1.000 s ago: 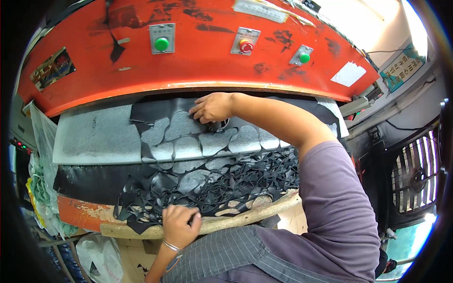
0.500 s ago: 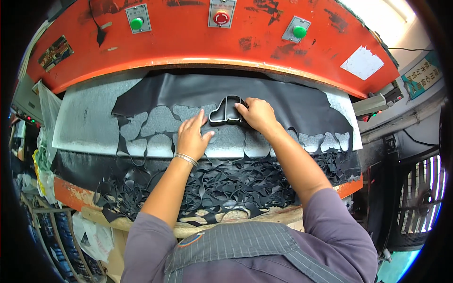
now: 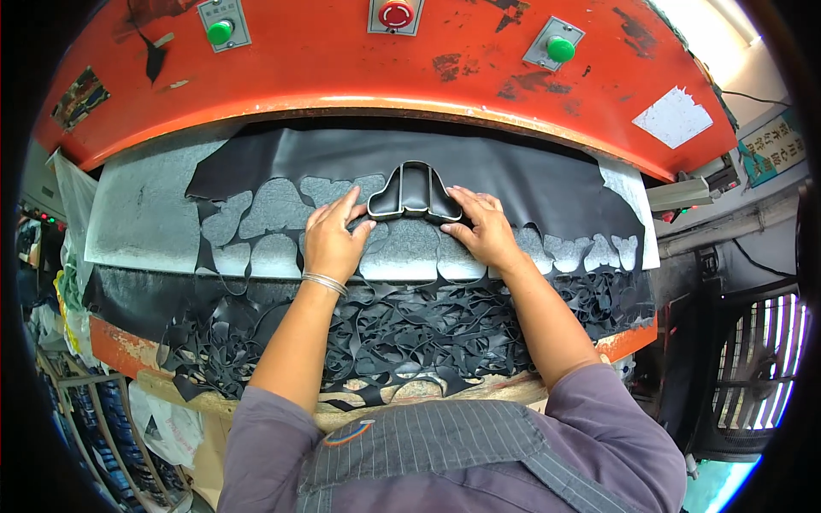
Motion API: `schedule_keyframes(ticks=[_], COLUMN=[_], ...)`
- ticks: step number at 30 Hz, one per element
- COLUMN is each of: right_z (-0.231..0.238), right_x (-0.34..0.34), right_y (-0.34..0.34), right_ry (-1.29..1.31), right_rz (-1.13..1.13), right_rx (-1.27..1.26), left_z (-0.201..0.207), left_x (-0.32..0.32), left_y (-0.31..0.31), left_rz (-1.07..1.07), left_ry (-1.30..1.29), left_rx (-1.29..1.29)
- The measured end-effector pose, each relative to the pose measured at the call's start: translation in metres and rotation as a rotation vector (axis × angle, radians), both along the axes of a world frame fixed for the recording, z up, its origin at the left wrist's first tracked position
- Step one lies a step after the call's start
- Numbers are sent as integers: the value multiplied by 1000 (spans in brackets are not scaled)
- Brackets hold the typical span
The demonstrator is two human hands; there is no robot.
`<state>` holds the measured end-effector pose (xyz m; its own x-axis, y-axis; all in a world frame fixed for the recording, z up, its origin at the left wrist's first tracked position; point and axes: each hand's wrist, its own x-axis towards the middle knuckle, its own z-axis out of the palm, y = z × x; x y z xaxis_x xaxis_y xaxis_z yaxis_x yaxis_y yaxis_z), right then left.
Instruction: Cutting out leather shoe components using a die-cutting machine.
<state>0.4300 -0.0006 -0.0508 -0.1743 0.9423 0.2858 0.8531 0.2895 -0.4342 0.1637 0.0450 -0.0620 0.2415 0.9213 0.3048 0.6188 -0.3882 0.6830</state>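
Observation:
A metal cutting die (image 3: 415, 212), a curved outline with two inner bars, rests on the lower edge of a black leather sheet (image 3: 522, 167). My left hand (image 3: 332, 239) holds the die's left end, fingers above and thumb below the corner. At the opposite end, my right hand (image 3: 489, 229) grips it the same way. Cut-out openings in the leather around my hands show the grey-white cutting board (image 3: 128, 231) underneath.
An orange press beam (image 3: 479, 77) spans the far side, carrying two green buttons (image 3: 560, 49) and a red one (image 3: 396, 14). Tangled black leather scraps (image 3: 410, 329) are heaped between my forearms. A fan (image 3: 757, 368) stands at the right; plastic bags (image 3: 167, 427) hang at the left.
My right hand has shifted from the die's top to its right end, and my left hand has come up against the left end. The die now lies fully visible between them.

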Motion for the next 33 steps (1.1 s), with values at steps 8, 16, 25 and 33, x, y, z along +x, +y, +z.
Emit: schedule_keyframes(ticks=[8, 16, 25, 33], right_z=[19, 145, 100, 27], right_x=[-14, 16, -28, -158], right_y=[1, 23, -46, -235], right_ry=[136, 290, 83, -166], right_rz=[-60, -640, -364, 300], right_rx=[27, 1074, 1043, -99], left_z=[-4, 116, 125, 38], left_x=[-16, -86, -134, -100], left_y=[4, 44, -35, -240], left_rz=[-75, 293, 44, -524], left_ry=[-50, -359, -20, 357], left_rx=[-24, 700, 503, -8])
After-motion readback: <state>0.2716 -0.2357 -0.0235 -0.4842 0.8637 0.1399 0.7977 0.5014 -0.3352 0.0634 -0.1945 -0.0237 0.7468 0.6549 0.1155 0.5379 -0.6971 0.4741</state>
